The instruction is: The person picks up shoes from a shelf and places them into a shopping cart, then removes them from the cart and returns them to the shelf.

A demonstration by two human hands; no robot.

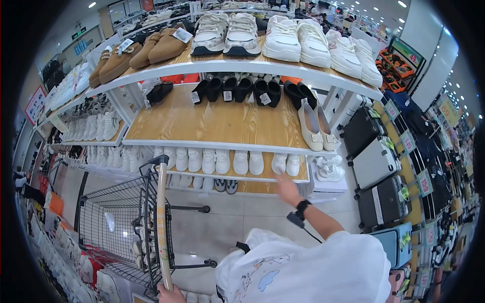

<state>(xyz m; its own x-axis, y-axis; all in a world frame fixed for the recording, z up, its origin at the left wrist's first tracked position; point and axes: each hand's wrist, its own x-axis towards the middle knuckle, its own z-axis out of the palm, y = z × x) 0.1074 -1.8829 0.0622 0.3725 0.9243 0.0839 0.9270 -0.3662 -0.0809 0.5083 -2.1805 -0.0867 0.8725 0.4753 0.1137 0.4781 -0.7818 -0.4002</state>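
My left hand [171, 294] is wrapped round the lower end of the pale handle [162, 227] of a black wire shopping cart [116, 219]. Some shoes lie inside the cart. My right hand [288, 191], with a black band on the wrist, reaches to the front edge of a low shelf, just below a pair of white shoes [286, 163]. Its fingers are small and blurred, and whether they touch a shoe cannot be made out. Cream flats [316, 129] stand at the right end of the wooden shelf [212, 121] above, with black shoes [237, 90] along its back.
Brown clogs [159, 48] and white sneakers [283, 40] line the top shelf. White shoe boxes [328, 188] stand on the floor at the shelf's right end. Suitcases [376, 164] form a row farther right. Shelves of white shoes [93, 126] stand at the left.
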